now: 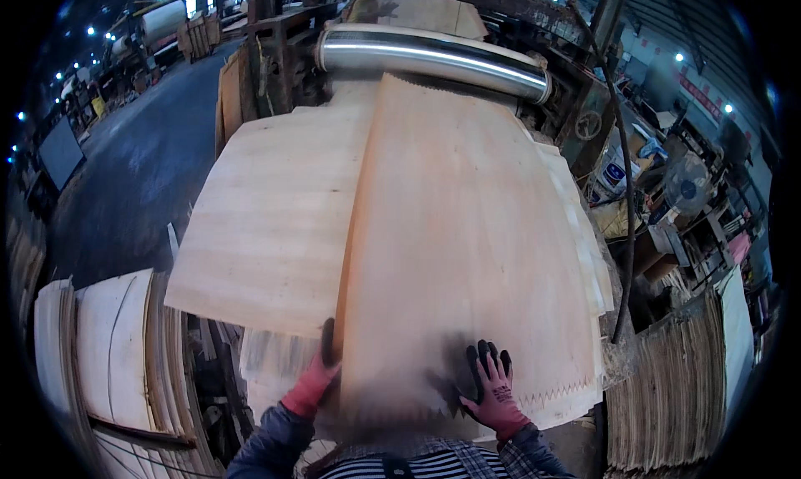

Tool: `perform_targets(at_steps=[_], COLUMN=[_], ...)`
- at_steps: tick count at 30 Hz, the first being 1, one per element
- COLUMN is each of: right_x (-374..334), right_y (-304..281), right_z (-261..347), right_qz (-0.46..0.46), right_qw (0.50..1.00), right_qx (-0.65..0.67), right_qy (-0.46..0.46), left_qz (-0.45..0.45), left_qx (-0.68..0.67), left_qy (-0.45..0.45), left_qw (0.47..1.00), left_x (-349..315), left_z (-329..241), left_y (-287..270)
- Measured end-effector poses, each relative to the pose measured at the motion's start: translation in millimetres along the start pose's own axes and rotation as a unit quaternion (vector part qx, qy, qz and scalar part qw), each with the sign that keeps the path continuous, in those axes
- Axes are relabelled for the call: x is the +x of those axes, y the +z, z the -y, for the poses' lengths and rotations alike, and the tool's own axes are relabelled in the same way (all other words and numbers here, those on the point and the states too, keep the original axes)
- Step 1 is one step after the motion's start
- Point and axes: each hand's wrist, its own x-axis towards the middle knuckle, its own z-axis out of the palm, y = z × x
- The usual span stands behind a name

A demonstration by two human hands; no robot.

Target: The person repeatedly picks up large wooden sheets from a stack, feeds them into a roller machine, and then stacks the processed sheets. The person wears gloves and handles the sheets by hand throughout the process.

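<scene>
A large pale wood veneer sheet (467, 229) with zigzag-cut ends lies in front of me, on top of other sheets whose edges show at the right. My right hand (496, 391), in a pink glove with black fingers, rests flat on its near right part, fingers spread. At the near left corner, my left hand (315, 377), gloved alike, stands on edge against the sheet's brownish left side, its visible black finger stretched along it. The other fingers of that hand are mostly hidden. Another veneer sheet (271, 212) lies farther left, partly beneath.
Beyond the sheets a shiny metal roller (430, 55) spans a machine frame. Veneer stacks stand on edge at the lower left (113, 345) and lower right (667, 395). A dark cable (626, 195) hangs at the right, near a fan (687, 183). A dark floor aisle (150, 178) runs along the left.
</scene>
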Motion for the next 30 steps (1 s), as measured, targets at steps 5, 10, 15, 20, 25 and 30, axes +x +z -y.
perform_targets(at_steps=[5, 10, 15, 20, 25, 30], right_x=[13.6, 13.3, 12.5, 9.0, 1.4, -26.1], right_y=[60.1, 53.3, 45.4, 51.0, 50.5, 61.7], right_z=[-14.8, -12.4, -7.0, -6.6, -6.8, 1.2], right_qz=[0.057, 0.083, 0.019, 0.000, -0.025, -0.016], right_qw=[0.988, 0.987, 0.994, 0.992, 0.994, 0.993], right_qx=[-0.123, -0.059, -0.071, -0.104, -0.079, -0.091], right_qy=[0.074, 0.125, 0.077, 0.074, 0.078, 0.072], left_qz=[-0.024, -0.056, -0.030, 0.039, -0.025, -0.030], left_qx=[0.000, -0.059, -0.185, 0.102, -0.101, -0.117], left_qy=[-0.181, -0.168, -0.177, 0.088, -0.167, -0.170], left_qw=[0.983, 0.982, 0.966, 0.990, 0.980, 0.978], left_x=[-15.9, -16.9, -20.7, -19.4, -21.6, -49.5], left_z=[57.0, 18.2, 18.1, 46.7, -13.4, -18.4], left_y=[-4.9, 4.0, 6.6, -10.9, 1.9, 6.0])
